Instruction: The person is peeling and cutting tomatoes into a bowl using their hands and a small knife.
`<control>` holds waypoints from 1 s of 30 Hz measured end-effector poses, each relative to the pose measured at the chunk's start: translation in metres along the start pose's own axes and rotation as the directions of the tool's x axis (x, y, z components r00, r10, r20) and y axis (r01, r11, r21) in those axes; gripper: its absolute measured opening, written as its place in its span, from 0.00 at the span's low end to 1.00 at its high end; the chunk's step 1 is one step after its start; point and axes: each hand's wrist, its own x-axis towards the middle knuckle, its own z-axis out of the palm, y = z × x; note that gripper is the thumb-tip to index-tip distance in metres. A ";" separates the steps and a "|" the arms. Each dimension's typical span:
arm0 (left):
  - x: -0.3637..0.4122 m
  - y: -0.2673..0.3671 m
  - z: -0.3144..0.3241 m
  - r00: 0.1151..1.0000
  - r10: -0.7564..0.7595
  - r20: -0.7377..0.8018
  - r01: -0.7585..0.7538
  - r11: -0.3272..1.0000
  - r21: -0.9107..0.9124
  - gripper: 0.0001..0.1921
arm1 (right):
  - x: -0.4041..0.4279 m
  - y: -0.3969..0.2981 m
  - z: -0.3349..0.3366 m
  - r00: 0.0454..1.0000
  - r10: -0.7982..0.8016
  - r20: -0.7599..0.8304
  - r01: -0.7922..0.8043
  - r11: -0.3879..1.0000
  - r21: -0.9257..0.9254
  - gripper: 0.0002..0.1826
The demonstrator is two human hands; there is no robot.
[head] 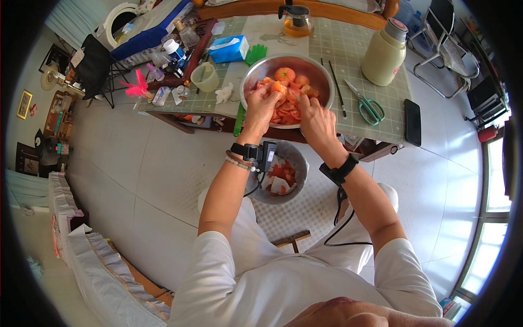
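A metal bowl (328, 77) stands at the table's front edge with whole tomatoes (284, 74) and torn tomato pieces (288, 116) in it. Over its left part, my left hand (261, 104) holds a peeled-looking tomato piece (278, 88) between thumb and fingers. My right hand (318, 118) is over the bowl's right part, its fingers bent down at the tomato pieces; whether they grip one is hidden. Below the table edge, a grey bin (302, 180) on the floor holds red scraps and white paper.
Right of the bowl lie a dark thin stick (337, 88), green-handled scissors (369, 110) and a phone (412, 122), with a thermos (384, 55) behind. A tissue box (229, 49), plastic cup (205, 77) and crumpled tissue (224, 93) are left. A glass teapot (297, 22) stands behind.
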 end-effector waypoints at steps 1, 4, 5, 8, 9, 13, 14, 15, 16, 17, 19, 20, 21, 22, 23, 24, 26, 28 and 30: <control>0.001 -0.001 0.000 0.999 0.035 0.019 -0.035 0.999 0.005 0.16 | 0.000 0.004 0.002 1.000 0.003 -0.001 -0.003 1.000 -0.001 0.15; -0.001 0.006 0.000 0.999 -0.008 -0.049 0.007 1.000 -0.023 0.19 | 0.005 0.010 0.001 0.998 0.033 -0.050 -0.029 0.997 0.073 0.14; -0.001 0.008 -0.002 0.999 -0.007 -0.050 0.006 1.000 -0.023 0.19 | 0.005 0.009 -0.002 0.998 0.032 -0.050 -0.028 0.997 0.074 0.14; 0.002 0.013 -0.003 0.992 -0.128 0.000 0.125 0.969 -0.215 0.17 | 0.003 0.003 -0.019 0.981 -0.019 -0.195 0.080 0.946 0.313 0.11; 0.003 0.012 -0.005 0.992 -0.127 -0.003 0.124 0.968 -0.217 0.17 | 0.001 0.002 -0.022 0.982 -0.037 -0.183 0.097 0.937 0.334 0.10; 0.002 0.010 -0.003 0.993 -0.113 -0.045 0.094 0.945 -0.312 0.15 | -0.003 0.004 -0.021 0.987 -0.064 -0.147 0.110 0.937 0.331 0.10; 0.001 0.010 -0.001 0.992 -0.082 -0.099 0.053 0.963 -0.266 0.14 | -0.004 0.006 -0.020 0.987 -0.063 -0.146 0.109 0.938 0.330 0.10; 0.002 0.009 -0.004 0.992 -0.080 -0.100 0.051 0.963 -0.265 0.14 | -0.004 0.006 -0.020 0.990 -0.060 -0.130 0.100 0.940 0.326 0.10; 0.003 0.008 -0.010 0.994 -0.088 -0.063 0.070 0.966 -0.250 0.13 | -0.004 0.006 -0.020 0.992 -0.056 -0.115 0.090 0.942 0.323 0.10; 0.005 0.007 -0.013 0.995 -0.098 -0.027 0.089 0.968 -0.233 0.11 | -0.004 0.006 -0.020 0.992 -0.057 -0.116 0.092 0.942 0.323 0.10; 0.004 0.007 -0.011 0.995 -0.094 -0.034 0.083 0.966 -0.245 0.10 | -0.006 0.008 -0.019 0.988 -0.063 -0.144 0.109 0.935 0.337 0.10; 0.004 0.008 -0.009 0.995 -0.090 -0.043 0.076 0.964 -0.256 0.10 | -0.006 0.008 -0.018 0.988 -0.060 -0.145 0.107 0.936 0.336 0.10; 0.004 0.007 -0.010 0.995 -0.090 -0.043 0.077 0.964 -0.255 0.10 | -0.006 0.007 -0.018 0.986 -0.066 -0.152 0.113 0.938 0.329 0.11; 0.004 0.007 -0.010 0.997 -0.066 -0.031 0.056 0.967 -0.250 0.09 | -0.006 0.005 -0.017 0.985 -0.072 -0.159 0.120 0.939 0.321 0.12; 0.004 0.007 -0.010 0.999 -0.041 -0.019 0.035 0.969 -0.246 0.09 | -0.006 0.004 -0.016 0.985 -0.071 -0.159 0.119 0.939 0.323 0.12; 0.002 0.006 -0.007 0.999 -0.043 -0.017 0.037 0.969 -0.246 0.09 | -0.005 0.003 -0.014 0.984 -0.076 -0.164 0.124 0.943 0.308 0.13; -0.002 0.004 0.001 0.999 -0.043 -0.006 0.040 0.974 -0.222 0.10 | -0.004 0.001 -0.010 0.983 -0.080 -0.168 0.127 0.948 0.293 0.15; -0.002 -0.002 0.003 0.998 -0.056 0.007 0.056 0.979 -0.198 0.10 | -0.001 -0.002 -0.005 0.990 -0.063 -0.126 0.082 0.985 0.151 0.18; -0.003 -0.005 0.005 0.998 -0.055 0.009 0.056 0.985 -0.164 0.10 | 0.001 -0.005 0.000 0.993 -0.061 -0.105 0.072 0.993 0.097 0.19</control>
